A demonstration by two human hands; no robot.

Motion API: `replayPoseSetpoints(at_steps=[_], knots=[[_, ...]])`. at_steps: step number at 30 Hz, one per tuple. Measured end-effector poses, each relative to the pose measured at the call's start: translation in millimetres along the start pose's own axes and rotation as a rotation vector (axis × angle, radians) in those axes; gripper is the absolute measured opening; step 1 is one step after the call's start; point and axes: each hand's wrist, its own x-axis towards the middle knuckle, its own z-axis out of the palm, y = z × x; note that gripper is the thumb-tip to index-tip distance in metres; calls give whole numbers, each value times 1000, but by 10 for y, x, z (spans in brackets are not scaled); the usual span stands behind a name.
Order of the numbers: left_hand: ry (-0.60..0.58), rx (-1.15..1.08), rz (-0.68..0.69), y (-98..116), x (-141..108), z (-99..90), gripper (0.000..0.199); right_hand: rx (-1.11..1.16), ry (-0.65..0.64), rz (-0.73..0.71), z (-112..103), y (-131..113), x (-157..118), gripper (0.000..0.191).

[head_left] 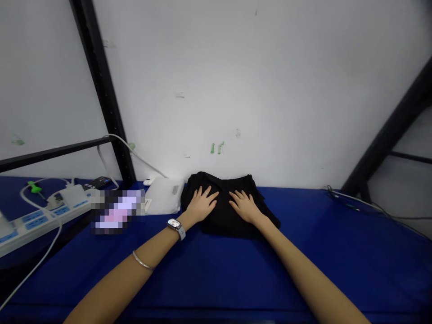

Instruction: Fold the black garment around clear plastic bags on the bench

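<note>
A folded black cloth or garment [229, 216] lies on the blue table surface [216, 274], close against the pale wall. My left hand [201, 206] rests flat on its left part, fingers spread, with a watch on the wrist and a silver bangle farther up the forearm. On the right part of the cloth lies my right hand [245, 207], palm down, its fingers also apart. Neither hand grips anything. A gap of black fabric shows between the two hands.
Left of the cloth are a white flat packet [164, 196] and a pixelated, blurred item [118, 211]. A white power strip [43, 222] with plugs and cables fills the far left. Black frame posts [104, 94] stand at both sides; thin cables [378, 207] lie at right.
</note>
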Motion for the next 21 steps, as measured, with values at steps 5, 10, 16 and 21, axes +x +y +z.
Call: replayPoseSetpoints(at_steps=[5, 10, 16, 21], knots=[[8, 4, 1, -1, 0, 13, 46, 3, 3, -2, 2, 2, 0, 54], [11, 5, 2, -5, 0, 17, 46, 1, 0, -1, -4, 3, 0, 54], [5, 5, -2, -3, 3, 11, 46, 7, -5, 0, -19, -6, -11, 54], [3, 0, -3, 7, -6, -6, 46, 14, -13, 3, -33, -8, -15, 54]])
